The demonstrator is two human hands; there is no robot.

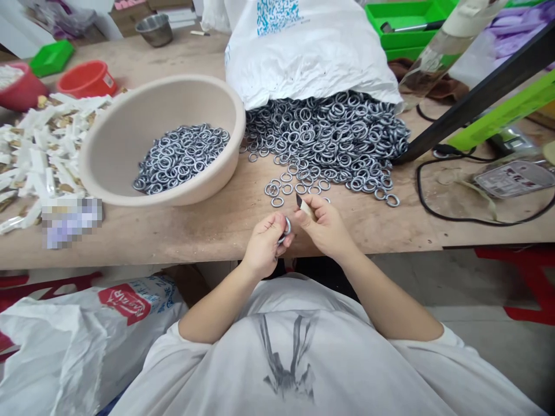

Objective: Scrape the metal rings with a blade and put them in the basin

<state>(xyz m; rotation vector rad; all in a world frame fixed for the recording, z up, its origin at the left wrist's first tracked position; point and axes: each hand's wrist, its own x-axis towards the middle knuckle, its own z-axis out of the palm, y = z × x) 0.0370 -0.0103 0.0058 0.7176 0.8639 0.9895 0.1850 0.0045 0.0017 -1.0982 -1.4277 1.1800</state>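
Between the thumb and fingers of my left hand (263, 244) is a grey ring (287, 226). Close beside it, my right hand (325, 226) grips a small knife (305, 207) with a dark pointed blade and a pale wrapped handle. The blade is apart from the ring. Just beyond my hands, several loose rings (277, 201) lie on the wooden table (208, 231). They lead back to a large heap of grey rings (338, 138) at the mouth of a white sack (303, 63). More rings (182, 156) fill the bottom of a beige basin (104, 156) at the left.
White strips and scraps (47, 156) cover the table's left side, near a red bowl (89, 80). A steel bowl (154, 30) stands farther back. On the right are a black slanted post (477, 92), a black cable (468, 216) and green trays (403, 29). A white bag (87, 341) sits below the table's edge.
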